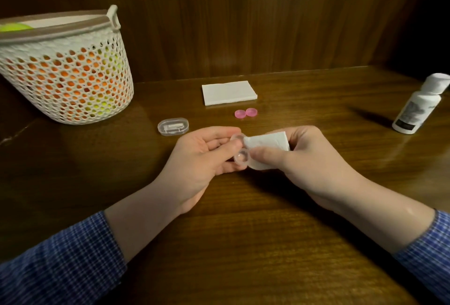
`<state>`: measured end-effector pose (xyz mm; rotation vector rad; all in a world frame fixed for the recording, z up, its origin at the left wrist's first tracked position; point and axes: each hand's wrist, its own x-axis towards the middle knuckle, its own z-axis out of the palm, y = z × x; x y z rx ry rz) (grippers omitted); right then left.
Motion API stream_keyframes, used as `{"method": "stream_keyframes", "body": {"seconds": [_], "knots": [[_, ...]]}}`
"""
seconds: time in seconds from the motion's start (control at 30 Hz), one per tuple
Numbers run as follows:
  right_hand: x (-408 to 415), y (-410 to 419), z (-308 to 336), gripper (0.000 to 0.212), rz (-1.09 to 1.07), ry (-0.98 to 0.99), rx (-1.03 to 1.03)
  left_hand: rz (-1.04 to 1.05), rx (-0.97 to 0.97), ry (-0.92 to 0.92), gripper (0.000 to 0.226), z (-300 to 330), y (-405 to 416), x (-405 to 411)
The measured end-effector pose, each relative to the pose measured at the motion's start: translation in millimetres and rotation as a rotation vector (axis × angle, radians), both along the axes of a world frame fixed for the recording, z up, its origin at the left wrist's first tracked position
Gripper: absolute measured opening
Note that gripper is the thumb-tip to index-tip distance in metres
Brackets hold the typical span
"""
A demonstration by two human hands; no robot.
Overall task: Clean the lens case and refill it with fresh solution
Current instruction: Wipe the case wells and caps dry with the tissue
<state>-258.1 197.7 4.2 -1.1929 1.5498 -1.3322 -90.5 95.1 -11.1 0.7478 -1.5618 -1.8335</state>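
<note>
My left hand (pixel 207 158) grips a clear two-well lens case (pixel 239 157) above the middle of the wooden table, thumb across its middle. My right hand (pixel 309 158) pinches a folded white tissue (pixel 267 144) and holds it against the case's right side. Both wells are uncapped. Two pink caps (pixel 246 112) lie side by side on the table just behind my hands. A white solution bottle (pixel 418 107) with its cap on stands at the far right.
A folded stack of white tissues (pixel 229 92) lies at the back centre. A small clear oval box (pixel 173 126) sits left of the caps. A white perforated basket (pixel 65 70) with orange and yellow contents stands at the left. A wooden wall rises behind the table (pixel 243 231).
</note>
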Motion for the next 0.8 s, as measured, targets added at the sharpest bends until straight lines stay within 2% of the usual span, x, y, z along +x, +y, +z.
{"method": "stream_keyframes", "body": {"seconds": [0.07,0.17,0.23,0.3,0.4,0.47,0.53,0.6,0.7,0.8], "knots": [[-0.4,0.8,0.4,0.013,0.028,-0.008,0.017,0.010,0.014,-0.001,0.036,0.5,-0.4,0.1],[-0.9,2.2,2.8,0.037,0.079,0.008,0.021,0.022,0.023,-0.003,0.026,1.3,-0.3,-0.5],[-1.8,3.1,2.8,0.043,0.102,0.038,0.021,0.026,0.033,-0.003,0.024,1.9,-0.3,-0.3],[-4.7,2.4,0.8,0.041,0.106,0.024,0.003,0.011,0.033,-0.005,0.030,3.0,-0.1,0.3],[-10.2,-1.5,-2.3,0.031,0.097,-0.138,0.012,-0.024,0.043,0.009,0.041,5.4,2.0,0.4],[-11.5,-2.9,-0.9,0.024,0.113,-0.233,0.042,-0.023,0.045,0.016,0.042,6.6,3.7,-0.1],[-11.7,-2.1,0.3,0.025,0.142,-0.243,0.053,0.004,0.031,0.005,0.035,6.5,3.7,-0.4],[-10.0,0.6,0.9,0.033,0.168,-0.111,0.037,0.027,0.026,-0.006,0.023,5.8,3.2,-0.7],[-1.5,4.9,1.4,0.031,0.107,0.243,-0.065,0.044,0.029,-0.019,0.017,5.4,4.1,-1.0],[1.3,5.0,0.9,0.025,0.067,0.303,-0.151,0.032,0.021,-0.035,0.018,5.0,5.6,-1.2]]}}
